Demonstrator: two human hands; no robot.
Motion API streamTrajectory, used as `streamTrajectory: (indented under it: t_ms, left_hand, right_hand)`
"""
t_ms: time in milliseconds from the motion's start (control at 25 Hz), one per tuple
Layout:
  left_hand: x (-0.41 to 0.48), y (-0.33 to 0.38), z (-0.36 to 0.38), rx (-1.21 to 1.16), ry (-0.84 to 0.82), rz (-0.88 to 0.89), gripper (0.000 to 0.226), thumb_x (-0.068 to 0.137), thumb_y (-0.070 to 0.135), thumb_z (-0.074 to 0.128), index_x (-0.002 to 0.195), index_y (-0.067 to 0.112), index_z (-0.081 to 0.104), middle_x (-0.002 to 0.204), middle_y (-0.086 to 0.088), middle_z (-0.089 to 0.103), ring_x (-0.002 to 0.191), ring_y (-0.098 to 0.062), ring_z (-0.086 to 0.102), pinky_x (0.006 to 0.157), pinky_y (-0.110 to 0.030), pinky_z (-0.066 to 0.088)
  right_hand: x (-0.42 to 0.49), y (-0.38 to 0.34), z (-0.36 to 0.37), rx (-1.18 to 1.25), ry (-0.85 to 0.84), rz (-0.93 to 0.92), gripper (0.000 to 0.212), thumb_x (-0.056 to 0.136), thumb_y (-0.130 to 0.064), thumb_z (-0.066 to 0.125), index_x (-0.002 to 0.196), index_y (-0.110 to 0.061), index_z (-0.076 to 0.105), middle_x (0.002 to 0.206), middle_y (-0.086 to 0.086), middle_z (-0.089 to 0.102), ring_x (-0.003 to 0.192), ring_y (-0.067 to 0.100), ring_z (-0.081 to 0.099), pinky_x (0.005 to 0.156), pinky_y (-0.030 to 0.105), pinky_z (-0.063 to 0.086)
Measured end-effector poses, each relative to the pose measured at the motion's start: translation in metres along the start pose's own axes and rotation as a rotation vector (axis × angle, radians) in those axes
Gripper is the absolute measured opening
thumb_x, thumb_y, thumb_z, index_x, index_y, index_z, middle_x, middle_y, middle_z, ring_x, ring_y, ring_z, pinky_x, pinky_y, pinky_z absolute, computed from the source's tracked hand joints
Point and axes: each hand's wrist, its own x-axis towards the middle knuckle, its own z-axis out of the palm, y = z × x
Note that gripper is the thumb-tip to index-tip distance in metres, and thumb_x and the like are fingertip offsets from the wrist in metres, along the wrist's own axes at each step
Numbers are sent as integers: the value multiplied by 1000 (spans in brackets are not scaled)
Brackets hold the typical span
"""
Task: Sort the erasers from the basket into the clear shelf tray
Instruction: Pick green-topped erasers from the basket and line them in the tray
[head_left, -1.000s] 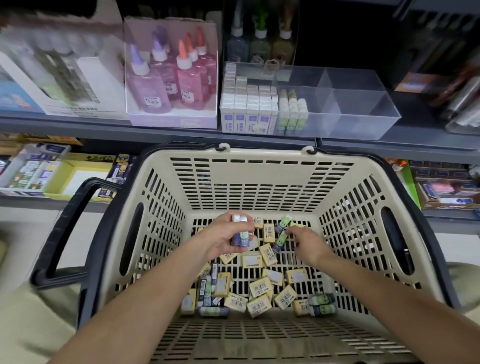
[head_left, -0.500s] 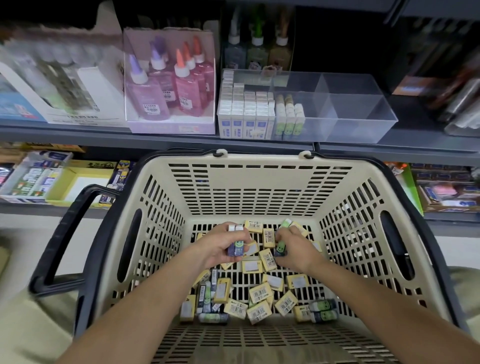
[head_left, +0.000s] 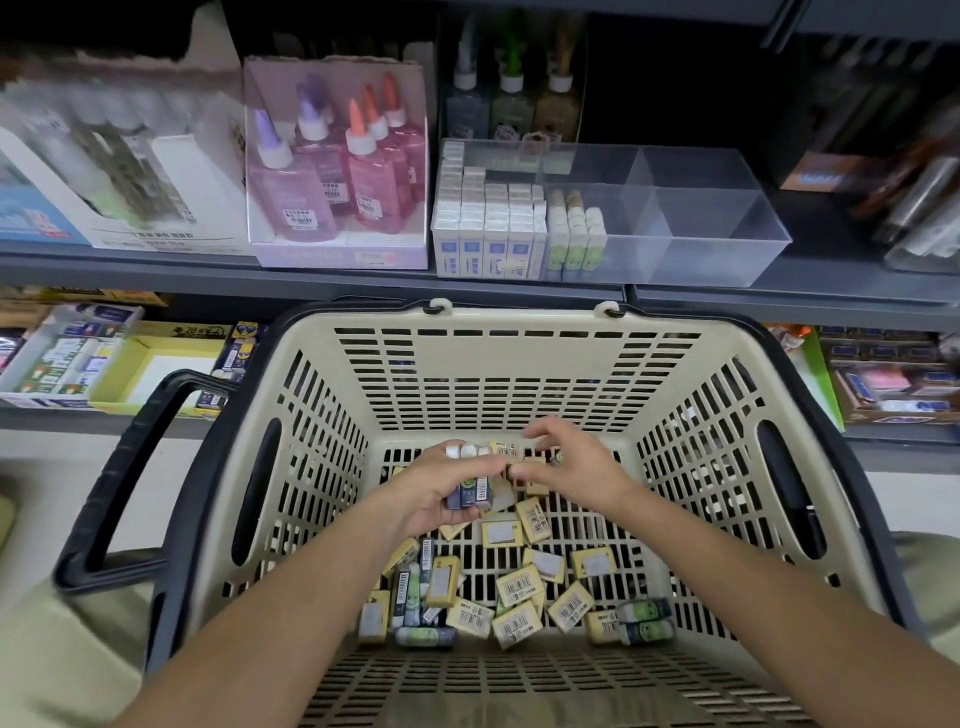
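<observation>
Bundle of erasers (head_left: 470, 488) in the left hand (head_left: 428, 499) has grown: three white tops now show above the fingers, against roughly two a second ago. The green-sleeved one the right hand (head_left: 571, 462) was carrying is gone from it, so it reads as passed across. Left hand grips the bundle, fingers wrapped round it. Right hand sits just beside it with fingers loosely spread and looks empty, though blur makes that less than certain. Both hands are low inside the basket (head_left: 493, 364), above the loose erasers (head_left: 519, 587) scattered on its floor, mostly yellow, a few green. The clear tray (head_left: 717, 244) is on the shelf (head_left: 311, 280) above and well apart. Its left compartments are stocked, with a green row (head_left: 576, 239) matching the bundle, and its right ones are bare. Judgement: still collecting, nothing from this handful placed yet, plenty left.
</observation>
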Motion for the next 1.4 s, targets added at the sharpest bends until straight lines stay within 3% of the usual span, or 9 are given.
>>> streamTrajectory:
  t_ms: [160,280,440,600,760,920,1080,1280,1400]
  left_hand:
    - [4,-2,-4,2,44,17,40,62,23,85,92,20,60,76,-2,73,65,-16,67,52,-24,50]
    - [5,-1,-8,-11,76,27,44,58,23,86,92,20,60,75,-1,72,63,-17,67,52,-24,51]
    - [5,0,-12,-20,44,10,51,49,24,86,92,18,60,74,-2,72,64,-18,67,54,-26,53]
    - [5,-2,-11,-8,35,-22,40,63,11,83,95,16,59,83,-5,71,77,-21,67,71,-36,56]
    - [-3,6,-11,-75,-14,-35,54,66,21,81,112,9,57,104,-15,68,91,-30,68,73,-52,56]
    - [-7,12,-11,-119,-95,-9,56,62,27,81,109,7,59,92,-14,72,86,-27,71,69,-37,58]
    - [-9,13,-2,-46,-146,20,43,59,12,84,97,13,64,87,-6,73,80,-21,71,65,-32,57]
    - [-20,32,12,-73,-164,88,49,60,20,81,105,14,62,90,-7,72,83,-20,70,70,-35,58]
    - [-28,48,17,-119,-179,100,40,62,15,76,100,10,63,82,-6,72,77,-18,70,67,-35,59]
  right_hand:
    - [12,50,-14,-382,29,252,51,85,-30,65,131,-24,45,131,3,47,111,19,49,96,31,44]
    - [15,64,-7,-569,-24,190,55,83,-39,64,133,-30,42,134,3,45,123,22,39,106,35,30]
    - [11,53,7,-676,-50,79,46,79,-47,64,118,-31,47,123,-5,50,115,16,43,95,32,34]
    - [5,20,4,-371,-3,-16,49,74,-45,70,112,-27,47,109,-10,52,97,9,50,77,23,38]
    - [-9,-23,7,-85,-48,-123,56,68,-48,73,108,-47,34,94,-18,51,81,-3,52,64,19,38]
    - [-13,-37,11,-37,-42,-171,63,71,-39,75,113,-50,30,97,-23,50,89,-7,53,69,12,39]
    - [-7,-41,7,7,-86,-196,77,71,-32,79,135,-31,37,114,-21,42,90,-9,50,70,3,38]
    - [-3,-55,-25,169,-131,-134,41,77,-15,74,114,-19,59,112,0,59,86,7,61,78,18,51]
    - [-5,-66,-50,394,-92,-95,17,86,-10,63,99,-21,63,100,3,64,76,4,64,69,16,52]
